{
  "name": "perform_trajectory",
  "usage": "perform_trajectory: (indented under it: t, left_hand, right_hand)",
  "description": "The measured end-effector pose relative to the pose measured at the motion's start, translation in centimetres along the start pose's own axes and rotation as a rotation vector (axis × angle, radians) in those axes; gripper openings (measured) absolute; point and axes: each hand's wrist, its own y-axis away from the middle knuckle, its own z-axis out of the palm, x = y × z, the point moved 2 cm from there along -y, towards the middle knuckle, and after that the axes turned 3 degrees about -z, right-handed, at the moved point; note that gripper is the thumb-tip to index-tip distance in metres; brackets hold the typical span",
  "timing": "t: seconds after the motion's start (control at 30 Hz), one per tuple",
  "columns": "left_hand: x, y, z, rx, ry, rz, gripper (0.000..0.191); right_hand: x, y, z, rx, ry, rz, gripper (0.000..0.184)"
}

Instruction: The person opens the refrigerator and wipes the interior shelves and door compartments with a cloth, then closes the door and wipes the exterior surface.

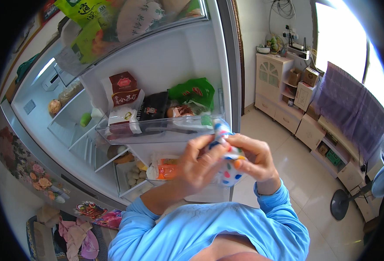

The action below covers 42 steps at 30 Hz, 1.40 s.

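Note:
Between my two hands is a white bag (229, 173) with coloured polka dots, apparently plastic. Its upper part is gathered into a narrow neck. My left hand (195, 163), somewhat blurred, has its fingers around this neck from the left. On the right, the thumb and fingers of my right hand (254, 156) pinch the bag. What the bag contains is hidden. Just beyond my hands is the clear door shelf (166, 130) of an open refrigerator. It carries a brown-and-white packet (123, 101), a black packet (152, 106) and a green plastic bag (193, 93).
Above, an upper door bin (179, 24) holds several bags. The fridge interior (32, 88) is at left, with a green fruit or vegetable (85, 119) on a shelf. Eggs (136, 174) sit low down. At right stand a cabinet (270, 84) and a fan (340, 204) on the tiled floor.

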Motion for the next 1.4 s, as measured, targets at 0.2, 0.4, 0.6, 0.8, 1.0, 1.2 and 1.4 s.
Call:
perform_trajectory:
  t: [0.2, 0.4, 0.6, 0.8, 1.0, 1.2, 1.4]
  left_hand:
    - [-7.5, -7.0, -7.2, 0.573, 0.019, -0.054, 0.033]
    - [-14.6, -15.3, -3.5, 0.184, -0.509, 0.331, 0.035]
    - [-14.7, -15.2, -2.0, 0.042, -0.577, 0.484, 0.037]
    - [-17.1, -15.7, -3.2, -0.146, -0.690, 0.639, 0.034]
    - [-20.0, -15.0, -6.5, -0.128, -0.767, 0.655, 0.027]
    - [-18.4, -16.7, -3.2, -0.006, -0.639, 0.664, 0.035]
    - [-22.8, -13.3, -11.5, -0.235, -0.893, 0.620, 0.034]
  right_hand:
    - [1.8, -3.8, -9.6, 0.632, 0.719, -0.282, 0.068]
    - [9.3, -7.4, -9.5, 0.313, 0.397, 0.128, 0.085]
    - [9.1, -6.6, -8.9, 0.480, 0.493, 0.061, 0.087]
    - [9.9, -7.1, -8.7, 0.543, 0.422, 0.050, 0.082]
    - [10.8, -7.2, -9.4, 0.594, 0.443, 0.015, 0.076]
    - [11.6, -7.7, -9.2, 0.596, 0.399, -0.009, 0.076]
    - [12.0, -7.4, -9.7, 0.622, 0.385, -0.039, 0.069]
